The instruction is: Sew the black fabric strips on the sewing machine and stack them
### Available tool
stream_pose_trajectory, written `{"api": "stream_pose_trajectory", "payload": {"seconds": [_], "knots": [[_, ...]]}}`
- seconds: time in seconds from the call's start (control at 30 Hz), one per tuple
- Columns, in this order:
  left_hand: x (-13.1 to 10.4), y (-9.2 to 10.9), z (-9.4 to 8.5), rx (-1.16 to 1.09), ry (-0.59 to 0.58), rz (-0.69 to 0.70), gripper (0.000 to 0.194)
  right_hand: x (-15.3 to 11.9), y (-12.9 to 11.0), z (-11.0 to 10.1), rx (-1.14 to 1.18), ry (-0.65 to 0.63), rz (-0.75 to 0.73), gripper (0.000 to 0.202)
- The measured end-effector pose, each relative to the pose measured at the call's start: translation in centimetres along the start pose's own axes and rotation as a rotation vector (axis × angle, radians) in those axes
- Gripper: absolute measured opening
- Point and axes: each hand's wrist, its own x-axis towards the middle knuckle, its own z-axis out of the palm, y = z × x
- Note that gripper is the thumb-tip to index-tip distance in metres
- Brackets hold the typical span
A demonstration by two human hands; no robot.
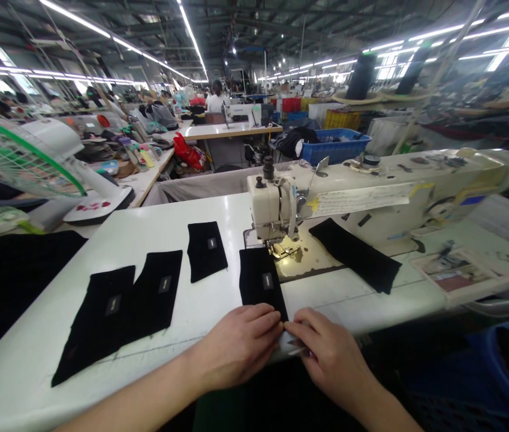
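My left hand [247,342] is closed on the near edge of a black fabric piece [254,270] with a small label, which lies in front of the sewing machine needle area. Close against it, my right hand [326,345] grips thread snips [297,347], mostly hidden by the fingers; their metal blades point toward the fabric corner. Its fingertips meet those of my left hand at that corner. To the left lie a labelled black piece [207,252] and overlapping labelled pieces [157,294]. A plain black piece [355,255] rests right of the needle.
The white sewing machine [371,192] stands across the table [146,228]. A green-rimmed fan [24,150] is at the left. A blue basket [335,147] sits behind the machine, and another blue container [483,372] is low at the right. Another person [217,99] sits farther back.
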Motion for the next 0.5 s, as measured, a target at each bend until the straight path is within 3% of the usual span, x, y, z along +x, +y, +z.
{"api": "stream_pose_trajectory", "payload": {"seconds": [0.5], "knots": [[0.6,-2.1,0.2,0.011,0.014,-0.027,0.024,2.8,0.6,-0.4,-0.021,-0.026,0.073,0.039]]}}
